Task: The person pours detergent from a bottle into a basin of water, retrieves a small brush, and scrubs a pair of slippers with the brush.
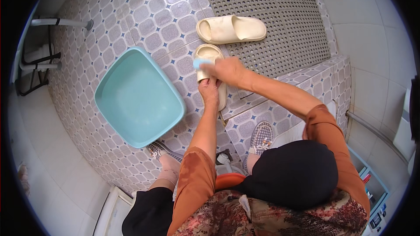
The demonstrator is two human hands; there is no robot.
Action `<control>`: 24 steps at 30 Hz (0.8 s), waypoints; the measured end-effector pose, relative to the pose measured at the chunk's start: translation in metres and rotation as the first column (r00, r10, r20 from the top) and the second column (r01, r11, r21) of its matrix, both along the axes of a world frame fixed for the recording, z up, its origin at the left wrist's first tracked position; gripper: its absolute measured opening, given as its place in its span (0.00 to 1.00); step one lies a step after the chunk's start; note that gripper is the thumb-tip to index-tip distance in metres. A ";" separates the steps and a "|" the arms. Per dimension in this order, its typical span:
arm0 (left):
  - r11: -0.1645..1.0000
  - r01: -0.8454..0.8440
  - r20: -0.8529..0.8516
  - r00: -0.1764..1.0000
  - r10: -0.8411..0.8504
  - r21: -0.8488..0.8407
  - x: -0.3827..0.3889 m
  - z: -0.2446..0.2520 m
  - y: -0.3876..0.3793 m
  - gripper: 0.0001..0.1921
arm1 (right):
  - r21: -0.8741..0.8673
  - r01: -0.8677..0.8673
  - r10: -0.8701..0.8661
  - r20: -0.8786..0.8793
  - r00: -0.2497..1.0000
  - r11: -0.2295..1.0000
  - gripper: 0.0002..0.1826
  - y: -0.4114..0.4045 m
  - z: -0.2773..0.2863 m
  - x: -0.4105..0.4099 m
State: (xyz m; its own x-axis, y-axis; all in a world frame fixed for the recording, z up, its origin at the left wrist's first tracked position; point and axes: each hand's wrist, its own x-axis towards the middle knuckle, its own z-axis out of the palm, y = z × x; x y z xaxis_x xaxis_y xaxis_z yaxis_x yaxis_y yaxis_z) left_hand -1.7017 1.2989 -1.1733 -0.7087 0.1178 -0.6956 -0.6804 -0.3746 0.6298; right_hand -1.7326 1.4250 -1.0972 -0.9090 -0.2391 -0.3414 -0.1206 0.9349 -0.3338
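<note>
My left hand (209,92) grips a cream slide slipper (209,51) at the open end of its strap, with the fingers partly inside. The slipper rests on the tiled floor, toe end away from me. Just over its strap, my right hand (231,72) is closed around a light blue object (201,63), which looks like a small brush. Motion blurs that object and the fingertips, and its underside is hidden. The matching cream slipper (226,30) lies crosswise beyond, partly on a perforated grey mat (279,13).
A turquoise plastic basin (141,98) stands on the patterned tile floor (147,23) to my left. An orange container (229,180) is between my legs. Metal legs of furniture (64,23) stand at the far left. On the right are a raised tiled step (241,131) and a wall pipe (377,132).
</note>
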 end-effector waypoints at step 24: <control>0.975 0.003 -0.147 0.988 -0.036 -0.223 0.007 -0.017 -0.009 0.10 | -0.061 -0.114 0.120 0.097 0.988 0.992 0.13 -0.038 0.015 -0.007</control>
State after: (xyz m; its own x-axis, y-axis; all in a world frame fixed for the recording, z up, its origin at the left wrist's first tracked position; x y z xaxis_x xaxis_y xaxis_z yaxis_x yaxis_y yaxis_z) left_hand -1.6950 1.2897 -1.1906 -0.8058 -0.0124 -0.5920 -0.5779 -0.2017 0.7908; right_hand -1.7401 1.3869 -1.0822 -0.8357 -0.3627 -0.4124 -0.1914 0.8962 -0.4003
